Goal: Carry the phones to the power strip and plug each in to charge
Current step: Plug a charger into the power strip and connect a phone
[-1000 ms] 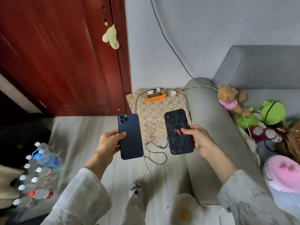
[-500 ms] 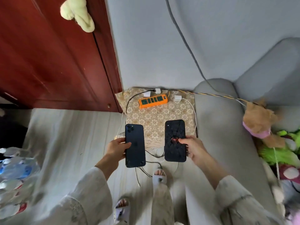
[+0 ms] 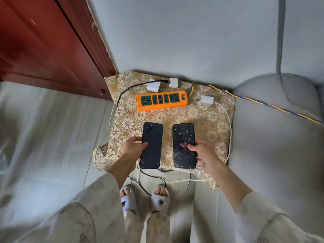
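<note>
My left hand [image 3: 134,147] grips a dark blue phone [image 3: 152,145], back side up. My right hand [image 3: 204,155] grips a black phone with a web pattern [image 3: 183,145], also back up. Both phones hover side by side over a gold floral cloth [image 3: 130,120] on the floor. An orange power strip [image 3: 162,101] with dark green sockets lies on the cloth beyond the phones, near the wall. Three white chargers lie unplugged around it: two behind the strip [image 3: 154,86] [image 3: 173,82] and one to its right [image 3: 206,100]. Their black and white cables [image 3: 229,130] trail toward my feet.
A red wooden door [image 3: 43,42] stands at the left, a grey wall [image 3: 184,35] behind the strip. A grey sofa arm [image 3: 273,130] borders the cloth on the right, with a blue-yellow wire [image 3: 263,104] crossing it. My slippered feet [image 3: 145,199] stand among cable loops on the pale floor.
I have walked closer and my view has tilted down. The power strip and cloth now lie just past the phones, and the toys and bottles have left the view.
</note>
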The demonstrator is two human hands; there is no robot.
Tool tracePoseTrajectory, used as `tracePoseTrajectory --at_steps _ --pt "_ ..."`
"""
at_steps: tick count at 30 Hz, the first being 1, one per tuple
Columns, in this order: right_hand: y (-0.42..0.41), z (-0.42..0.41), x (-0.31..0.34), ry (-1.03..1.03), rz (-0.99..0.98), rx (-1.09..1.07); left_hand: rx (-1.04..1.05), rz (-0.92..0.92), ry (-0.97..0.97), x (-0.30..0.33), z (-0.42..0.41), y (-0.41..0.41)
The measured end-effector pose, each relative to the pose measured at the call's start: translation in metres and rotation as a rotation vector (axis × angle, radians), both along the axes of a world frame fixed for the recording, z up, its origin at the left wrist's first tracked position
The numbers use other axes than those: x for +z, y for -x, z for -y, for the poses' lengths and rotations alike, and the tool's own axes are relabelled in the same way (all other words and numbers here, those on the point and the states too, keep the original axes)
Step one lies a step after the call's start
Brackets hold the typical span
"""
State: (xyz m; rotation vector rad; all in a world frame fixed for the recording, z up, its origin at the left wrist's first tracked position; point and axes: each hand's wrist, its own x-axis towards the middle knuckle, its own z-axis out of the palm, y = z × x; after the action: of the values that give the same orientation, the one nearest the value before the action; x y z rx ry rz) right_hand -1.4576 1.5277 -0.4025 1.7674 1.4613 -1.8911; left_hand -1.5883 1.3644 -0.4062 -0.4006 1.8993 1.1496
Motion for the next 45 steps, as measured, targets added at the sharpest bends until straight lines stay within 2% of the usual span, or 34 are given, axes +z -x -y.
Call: tracePoseTrajectory --at_steps 4,6,10,15,20,22,24,26,28,34,41,43,45 --pt "0.009 -0.005 -0.021 -0.009 -0.021 0.01 -0.007 -0.013 0.033 -0.021 -0.011 0.012" --pt "0.011 -0.004 -0.024 -0.093 0.002 0.05 -0.076 -0.099 0.09 -0.025 -0.016 0.014" --pt "0.013 -0.004 -0.023 -0.489 0.161 0.486 -0.373 -0.324 0.239 -0.023 -0.016 0.016" --pt "0.025 -0.004 -0.017 -0.614 0.291 0.709 -0.709 -0.454 0.285 -0.02 -0.006 0.016" --pt "0.044 -0.009 0.0 -0.738 0.422 0.92 -0.888 -0.574 0.305 -0.02 0.005 0.02" --pt "0.062 -0.016 0.007 -0.923 0.379 0.955 -1.009 -0.701 0.391 -0.027 0.014 0.032" --pt "0.086 -0.026 0.012 -1.079 0.22 0.946 -1.093 -0.73 0.45 -0.034 0.023 0.044" --pt "0.112 -0.038 0.012 -1.151 0.078 0.936 -1.123 -0.715 0.451 -0.043 0.031 0.052" --pt "0.141 -0.053 0.004 -1.186 0.024 0.939 -1.148 -0.733 0.442 -0.052 0.036 0.053" --pt "0.202 -0.091 -0.022 -1.168 0.137 1.166 -1.14 -0.896 0.494 -0.064 0.037 0.045" --pt "0.222 -0.097 -0.02 -1.156 0.248 1.356 -1.092 -0.852 0.435 -0.073 0.04 0.045" --pt "0.223 -0.094 -0.013 -1.192 0.23 1.35 -1.093 -0.828 0.433 -0.074 0.041 0.045" --pt "0.222 -0.089 -0.004 -1.208 0.114 1.219 -1.093 -0.809 0.438 -0.075 0.041 0.045"
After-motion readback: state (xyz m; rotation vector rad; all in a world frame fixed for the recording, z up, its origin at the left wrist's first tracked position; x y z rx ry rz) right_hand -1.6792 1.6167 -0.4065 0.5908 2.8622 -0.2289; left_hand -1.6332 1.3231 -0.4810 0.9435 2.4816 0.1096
